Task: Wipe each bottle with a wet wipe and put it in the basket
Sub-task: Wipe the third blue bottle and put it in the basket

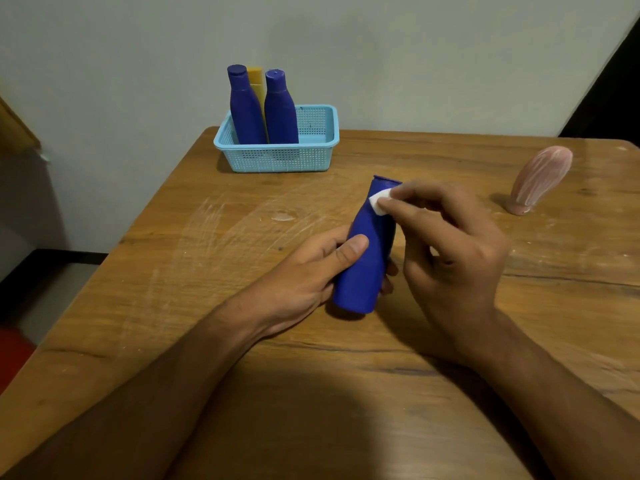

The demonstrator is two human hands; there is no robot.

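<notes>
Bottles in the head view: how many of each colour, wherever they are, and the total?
Blue: 3, two upright in the basket at and, one in the left hand at, being wiped with the wet wipe by the right hand.
Yellow: 1, in the basket.
Pink: 1, on the table.
Total: 5

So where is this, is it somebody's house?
Probably a room in a home, though I can't be sure. There's a scuffed wooden table pushed against a plain wall, and a small blue basket holding toiletry bottles.
</notes>
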